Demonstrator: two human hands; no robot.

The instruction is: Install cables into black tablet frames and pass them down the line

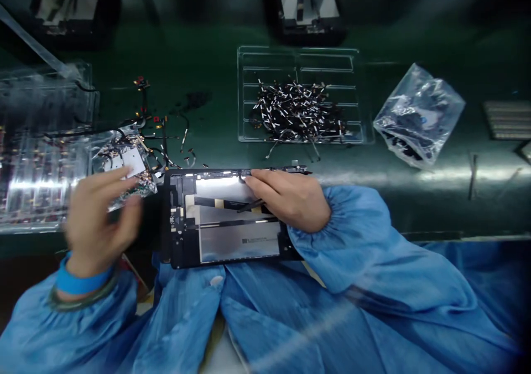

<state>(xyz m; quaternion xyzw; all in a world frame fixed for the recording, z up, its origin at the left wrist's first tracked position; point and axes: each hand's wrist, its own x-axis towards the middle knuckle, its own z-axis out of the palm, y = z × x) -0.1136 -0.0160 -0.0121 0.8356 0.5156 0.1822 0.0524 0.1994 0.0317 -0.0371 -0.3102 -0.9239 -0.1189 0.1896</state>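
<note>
An opened tablet point(238, 241) lies at the table's front edge, its silvery inner plate and black frame facing up. My right hand point(290, 197) rests over its upper right part, fingertips together at the far edge. From under that hand a thin dark pointed tool point(251, 206) sticks out to the left; its grip is hidden. To the left of the tablet is my left hand point(99, 213), smeared by motion, thumb and fingers apart with nothing visible between them. Its fingertips are close to a clear bag of small parts point(145, 183) with a white label point(129, 161).
A clear tray point(360, 133) holds a heap of small black-and-white cables point(294, 108). Further right lies a clear plastic bag point(418, 114) with dark contents. Stacked clear trays point(41, 158) stand left. Loose flex cables point(164, 136) are strewn behind the tablet. Two more opened devices point(68, 0) sit at the back.
</note>
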